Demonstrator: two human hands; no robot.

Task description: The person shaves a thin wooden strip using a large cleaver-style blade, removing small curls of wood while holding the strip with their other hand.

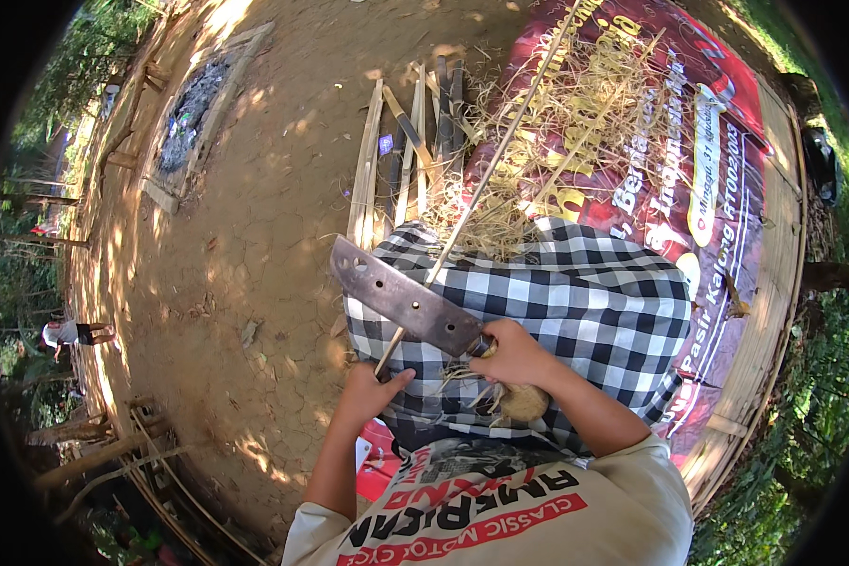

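My right hand (519,357) is wrapped round the handle of a cleaver with a broad, dark grey blade (406,299) pierced by several holes. The blade slants up to the left and lies across a long, thin bamboo strip (493,168). Near the strip's lower end, my left hand (369,391) grips it just below the blade. From there the strip runs up and to the right, past the top of the view. A black-and-white checkered cloth (594,283) covers my lap. Below my right hand a rounded tan knob (524,404) shows, with curly shavings beside it.
Curly shavings (585,132) are heaped on a maroon printed banner (736,226) over a bamboo platform (774,330). Several bamboo slats (366,170) and dark rods lie ahead. A framed ash pit (193,108) is at far left on bare earth. Another person (74,333) is far off at left.
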